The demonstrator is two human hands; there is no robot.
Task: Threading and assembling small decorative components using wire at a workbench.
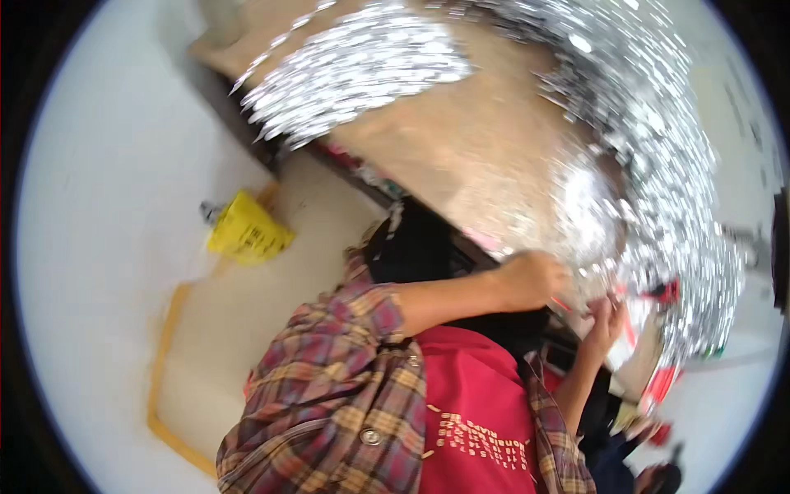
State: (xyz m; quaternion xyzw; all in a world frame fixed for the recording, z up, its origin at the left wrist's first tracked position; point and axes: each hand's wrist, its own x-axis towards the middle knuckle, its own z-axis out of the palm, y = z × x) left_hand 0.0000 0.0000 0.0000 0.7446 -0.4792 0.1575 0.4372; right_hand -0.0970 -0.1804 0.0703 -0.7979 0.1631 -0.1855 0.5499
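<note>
My left hand [528, 281] is closed, its fingers curled at the near edge of the brown worktable [494, 140]. A thin red-orange thing [561, 303] shows just below its fingertips, too blurred to name. To its right, my right hand [606, 323] is closed with thumb and fingertips together; what it holds is too small and smeared to make out. Beyond both hands lies a shiny silver patch [586, 198] of small pieces. A large heap of silver, glittering strands [675, 189] curves along the table's far right side.
Rows of silver strands [362, 70] cover the table's far left part. A yellow bag [249, 229] lies on the floor at the left, near a yellow floor line [169, 354]. Red items [661, 383] sit at the right, where another person [613, 449] is partly visible.
</note>
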